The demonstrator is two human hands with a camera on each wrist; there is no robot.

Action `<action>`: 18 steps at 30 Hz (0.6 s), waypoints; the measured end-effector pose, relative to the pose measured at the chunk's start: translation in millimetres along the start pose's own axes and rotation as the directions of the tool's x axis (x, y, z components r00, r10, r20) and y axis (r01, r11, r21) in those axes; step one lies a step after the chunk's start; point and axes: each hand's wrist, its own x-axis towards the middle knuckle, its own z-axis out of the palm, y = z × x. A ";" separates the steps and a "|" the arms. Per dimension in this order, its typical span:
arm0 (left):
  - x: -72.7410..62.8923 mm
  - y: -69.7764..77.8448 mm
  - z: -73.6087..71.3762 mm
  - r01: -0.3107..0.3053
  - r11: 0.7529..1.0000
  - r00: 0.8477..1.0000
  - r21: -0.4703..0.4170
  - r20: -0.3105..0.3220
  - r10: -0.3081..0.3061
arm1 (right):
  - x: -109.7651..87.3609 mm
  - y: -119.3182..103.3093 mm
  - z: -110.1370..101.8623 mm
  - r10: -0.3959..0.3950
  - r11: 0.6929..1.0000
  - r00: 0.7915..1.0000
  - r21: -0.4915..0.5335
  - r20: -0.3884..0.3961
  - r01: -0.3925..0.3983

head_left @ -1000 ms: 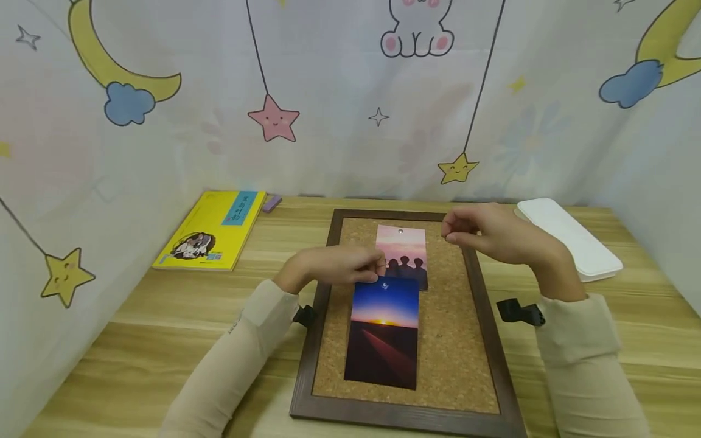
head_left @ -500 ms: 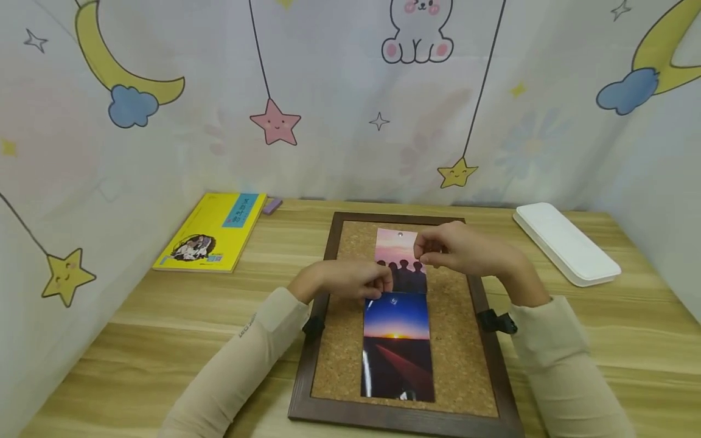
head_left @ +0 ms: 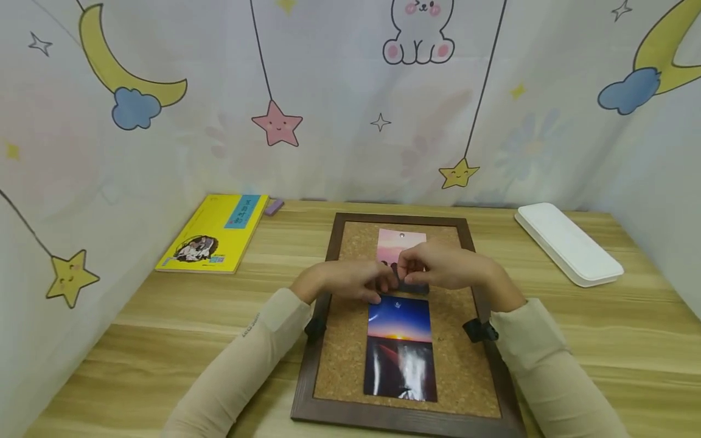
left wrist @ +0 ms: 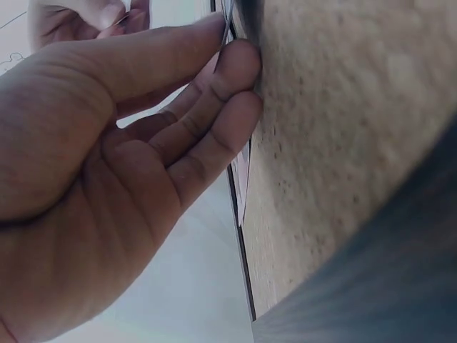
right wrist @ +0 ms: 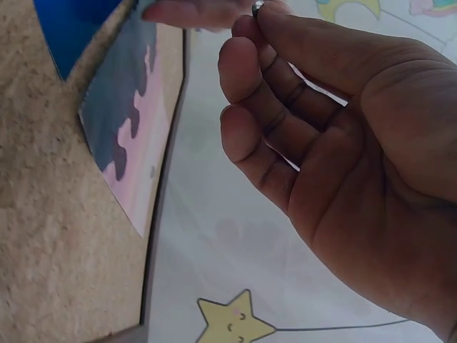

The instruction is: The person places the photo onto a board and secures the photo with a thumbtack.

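Observation:
My left hand [head_left: 353,280] pinches the top edge of a sunset photo [head_left: 400,356], which lies over the cork board [head_left: 462,359]. In the left wrist view the thumb and forefinger hold the thin edge of that photo, close to the cork. My right hand [head_left: 451,266] is just above the photo's top edge, near the left fingertips. Between its thumb and forefinger is a small silver thumbtack [right wrist: 258,8], partly hidden by the fingers. Behind the hands a pink silhouette photo [head_left: 387,238] is fixed to the board with a silver tack [head_left: 402,235] at its top.
The board's dark wooden frame [head_left: 394,413] rests on a wood-grain table [head_left: 164,365]. At the back left lie a yellow book [head_left: 210,234] and a small purple block [head_left: 274,207]. A white case [head_left: 569,243] lies at the right. A printed curtain [head_left: 339,158] hangs behind.
The sunset photo has moved right and slightly down, below the pink photo, with my left hand on it. My right hand has come in leftward and down from the board's right side.

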 end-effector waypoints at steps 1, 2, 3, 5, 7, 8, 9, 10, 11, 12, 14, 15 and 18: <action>-0.1 -0.7 -0.1 -0.004 1.000 1.000 0.005 -0.002 0.004 | 1.4 0.6 1.9 0.003 1.000 1.000 0.002 0.016 -0.003; -0.2 -1.3 -0.2 -0.005 1.000 1.000 0.009 -0.003 0.005 | 2.7 1.0 3.8 0.008 1.000 0.999 0.004 0.032 -0.008; -0.7 -2.1 -0.4 -0.007 1.000 1.000 0.010 -0.003 0.007 | 3.9 1.5 5.7 0.010 1.000 0.999 0.005 0.046 -0.010; -1.7 -3.4 -1.5 -0.003 1.000 1.000 -0.001 -0.001 0.003 | 6.3 2.6 9.5 0.010 1.000 0.998 0.003 0.067 -0.011; -3.0 -4.5 -3.2 0.006 1.000 1.000 -0.027 0.002 -0.006 | 9.0 2.9 12.8 0.014 1.000 0.996 -0.001 0.083 -0.014; -3.6 -4.9 -4.2 0.008 0.999 1.000 -0.039 0.001 -0.008 | 10.5 3.0 14.1 0.015 1.000 0.996 -0.004 0.090 -0.014; -4.1 -5.2 -5.2 0.009 0.999 1.000 -0.046 -0.003 -0.009 | 11.8 3.5 15.4 0.013 1.000 0.995 -0.003 0.099 -0.013; -4.4 -5.3 -6.1 0.010 0.999 1.000 -0.052 -0.006 -0.011 | 13.2 3.9 16.7 0.018 1.000 0.994 0.006 0.111 -0.019; -4.8 -5.2 -6.8 0.013 0.998 1.000 -0.057 -0.007 -0.013 | 14.5 4.2 17.9 0.025 1.000 0.992 0.012 0.124 -0.027; -5.0 -5.3 -7.2 0.014 0.999 1.000 -0.049 -0.009 -0.015 | 15.7 5.1 19.3 0.028 0.999 0.991 0.014 0.135 -0.030; -5.2 -5.1 -7.3 0.013 0.999 1.000 -0.034 -0.013 -0.013 | 17.5 6.7 22.2 0.040 0.999 0.987 0.017 0.156 -0.043; -5.3 -4.8 -7.2 0.013 0.999 1.000 -0.029 -0.013 -0.013 | 18.0 7.6 23.7 0.043 0.999 0.985 0.017 0.167 -0.047; -5.2 -3.7 -6.5 0.019 0.999 1.000 -0.040 -0.004 -0.019 | 19.4 8.8 27.4 0.049 0.998 0.980 0.028 0.191 -0.056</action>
